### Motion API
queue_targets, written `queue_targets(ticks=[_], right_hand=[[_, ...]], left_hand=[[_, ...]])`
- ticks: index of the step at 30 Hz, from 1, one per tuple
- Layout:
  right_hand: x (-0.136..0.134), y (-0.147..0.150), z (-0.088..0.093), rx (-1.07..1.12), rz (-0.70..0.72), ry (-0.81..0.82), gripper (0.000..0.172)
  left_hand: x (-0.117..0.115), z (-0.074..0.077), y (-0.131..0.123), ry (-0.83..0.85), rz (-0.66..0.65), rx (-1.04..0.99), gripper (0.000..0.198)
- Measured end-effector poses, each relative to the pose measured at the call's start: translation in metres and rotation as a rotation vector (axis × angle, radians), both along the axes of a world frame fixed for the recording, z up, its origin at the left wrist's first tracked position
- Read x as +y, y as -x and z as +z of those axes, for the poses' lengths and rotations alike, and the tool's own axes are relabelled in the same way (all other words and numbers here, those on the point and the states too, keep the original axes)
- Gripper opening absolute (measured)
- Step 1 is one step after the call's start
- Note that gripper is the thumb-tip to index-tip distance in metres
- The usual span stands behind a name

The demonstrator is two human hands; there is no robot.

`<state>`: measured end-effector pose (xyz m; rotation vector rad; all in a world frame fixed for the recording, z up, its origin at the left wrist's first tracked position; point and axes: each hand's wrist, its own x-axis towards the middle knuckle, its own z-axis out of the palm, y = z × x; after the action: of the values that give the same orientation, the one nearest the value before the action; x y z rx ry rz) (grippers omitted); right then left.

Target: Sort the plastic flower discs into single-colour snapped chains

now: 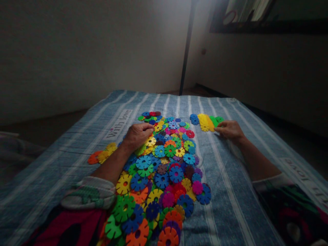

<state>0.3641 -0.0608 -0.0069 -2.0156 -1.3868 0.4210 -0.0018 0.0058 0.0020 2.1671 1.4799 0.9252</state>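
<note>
A long pile of colourful notched plastic discs runs down the middle of the cloth. My left hand is over the pile's upper left side, thumb and fingers pinched beside yellow discs; whatever is between the fingertips is hidden. To the right, a short row has blue discs, overlapping yellow discs and green discs. My right hand is closed at this row, its fingertips pinching the edge of a yellow disc at the row's near side.
A blue striped cloth with printed words covers the surface. Yellow discs and orange discs lie left of my left forearm. Beyond the far edge stand a thin dark pole and a pale wall.
</note>
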Motion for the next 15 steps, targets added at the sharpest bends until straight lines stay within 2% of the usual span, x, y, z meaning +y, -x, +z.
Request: queue_targets(ticks=[3, 7, 15], right_hand=[[0.0007, -0.0051, -0.0018, -0.166, 0.048, 0.082, 0.025], [0.0049, -0.0066, -0.0057, -0.420, 0.069, 0.065, 0.025], [0.0074, -0.0024, -0.0081, -0.478, 0.043, 0.117, 0.025]], left_hand=[[-0.0004, 0.0007, 0.0000, 0.005, 0.004, -0.002, 0.025], [-0.0007, 0.0012, -0.0001, 0.012, 0.005, 0.006, 0.026], [0.0010, -0.0006, 0.0003, 0.007, 0.007, 0.010, 0.027]])
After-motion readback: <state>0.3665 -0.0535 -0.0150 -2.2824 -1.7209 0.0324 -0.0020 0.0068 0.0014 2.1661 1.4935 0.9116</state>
